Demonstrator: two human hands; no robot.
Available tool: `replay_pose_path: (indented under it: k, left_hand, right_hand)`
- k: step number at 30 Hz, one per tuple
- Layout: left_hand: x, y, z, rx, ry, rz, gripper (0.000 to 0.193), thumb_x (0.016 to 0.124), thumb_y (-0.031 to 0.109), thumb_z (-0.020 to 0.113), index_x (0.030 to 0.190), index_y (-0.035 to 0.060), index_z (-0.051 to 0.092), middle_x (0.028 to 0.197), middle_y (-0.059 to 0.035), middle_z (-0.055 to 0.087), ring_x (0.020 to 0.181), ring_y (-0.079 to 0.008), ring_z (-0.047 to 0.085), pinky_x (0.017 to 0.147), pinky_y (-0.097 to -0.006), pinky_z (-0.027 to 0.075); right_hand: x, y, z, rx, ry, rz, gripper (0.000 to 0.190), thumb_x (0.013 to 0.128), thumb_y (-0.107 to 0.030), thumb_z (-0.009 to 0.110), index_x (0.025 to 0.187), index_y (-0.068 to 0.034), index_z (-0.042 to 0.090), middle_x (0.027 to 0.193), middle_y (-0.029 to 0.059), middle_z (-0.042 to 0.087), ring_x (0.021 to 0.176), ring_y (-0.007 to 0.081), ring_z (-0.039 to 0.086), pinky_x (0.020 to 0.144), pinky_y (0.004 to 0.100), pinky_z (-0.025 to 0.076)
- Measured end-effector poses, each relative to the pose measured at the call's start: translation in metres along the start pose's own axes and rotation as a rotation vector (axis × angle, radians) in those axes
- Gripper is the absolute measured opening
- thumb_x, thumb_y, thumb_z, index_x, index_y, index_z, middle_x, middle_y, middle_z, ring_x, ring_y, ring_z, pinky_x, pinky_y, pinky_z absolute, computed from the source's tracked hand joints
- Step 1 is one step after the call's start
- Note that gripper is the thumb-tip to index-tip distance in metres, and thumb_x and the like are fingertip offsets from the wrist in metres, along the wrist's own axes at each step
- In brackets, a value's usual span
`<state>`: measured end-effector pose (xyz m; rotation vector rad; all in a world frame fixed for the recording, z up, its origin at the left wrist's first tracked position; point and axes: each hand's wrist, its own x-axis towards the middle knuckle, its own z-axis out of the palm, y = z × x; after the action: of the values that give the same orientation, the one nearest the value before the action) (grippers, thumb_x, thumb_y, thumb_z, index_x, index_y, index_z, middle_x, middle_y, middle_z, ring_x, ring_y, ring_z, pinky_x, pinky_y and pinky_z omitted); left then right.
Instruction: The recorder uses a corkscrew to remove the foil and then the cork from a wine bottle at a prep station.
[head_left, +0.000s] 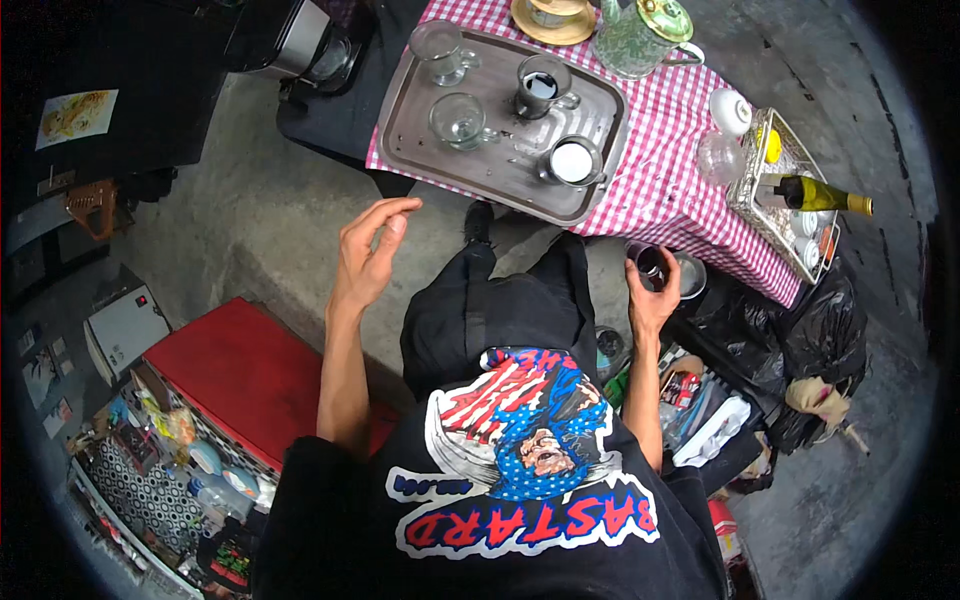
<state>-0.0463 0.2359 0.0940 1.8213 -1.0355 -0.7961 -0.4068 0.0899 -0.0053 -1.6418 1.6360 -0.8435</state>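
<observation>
My right hand (654, 296) grips a glass of dark liquid (654, 268) just off the table's near edge. Right beside that glass is a round clear or metal vessel (690, 276), partly hidden by my fingers. My left hand (371, 251) is raised in the air, holding nothing, its fingers slightly bent. In front of me lies a brown serving tray (510, 161). On it stand two empty glass mugs (459, 121) (439, 51), a glass mug with dark liquid (541, 86) and a glass mug with white contents (571, 163).
The table wears a red-and-white checked cloth (664, 146). A green enamel teapot (641, 41) stands behind the tray. To the right are a white bowl (729, 111), a wire basket (750, 176) and a green bottle (825, 195). Black plastic bags (821, 326) lie below; a red-topped surface (240, 367) is at left.
</observation>
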Motion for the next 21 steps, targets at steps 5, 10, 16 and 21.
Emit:
replay_pose_path:
  k: [5,10,16,21]
  left_hand:
    - [-0.004,-0.029,-0.029,-0.002,-0.041,-0.04,0.037,0.096,0.032,0.051,0.109,0.0009,0.065,0.105,-0.0108,0.067,0.098,-0.0211,0.062,0.086,-0.0312,0.045]
    - [-0.009,-0.03,-0.039,0.042,-0.053,-0.06,0.038,0.099,0.029,0.045,0.111,-0.0004,0.065,0.108,-0.0115,0.067,0.102,-0.02,0.06,0.091,-0.0322,0.044]
    - [-0.018,-0.016,-0.025,-0.039,-0.019,-0.049,0.038,0.096,0.032,0.05,0.109,-0.0002,0.065,0.105,-0.0119,0.067,0.1,-0.0211,0.062,0.088,-0.031,0.045]
    - [-0.032,-0.012,-0.018,-0.012,-0.013,-0.087,0.036,0.099,0.027,0.045,0.112,-0.0008,0.065,0.108,-0.011,0.067,0.101,-0.0187,0.06,0.09,-0.031,0.044]
  right_hand:
    - [-0.035,-0.017,0.007,-0.005,0.035,-0.01,0.056,0.07,-0.012,0.083,0.118,0.0,0.057,0.104,0.0114,0.063,0.092,0.0176,0.062,0.078,0.0285,0.051]
    - [-0.053,-0.025,0.006,0.023,0.027,0.01,0.056,0.069,-0.011,0.083,0.118,-0.001,0.057,0.103,0.0117,0.064,0.091,0.0179,0.062,0.08,0.03,0.051]
    - [-0.055,-0.031,0.0,-0.016,-0.039,-0.041,0.054,0.068,-0.011,0.082,0.116,-0.004,0.059,0.103,0.0108,0.064,0.089,0.0183,0.062,0.076,0.0309,0.051]
    - [-0.051,-0.029,0.0,-0.054,-0.084,-0.123,0.055,0.067,-0.012,0.082,0.117,-0.004,0.059,0.103,0.0088,0.065,0.089,0.0177,0.063,0.074,0.0303,0.051]
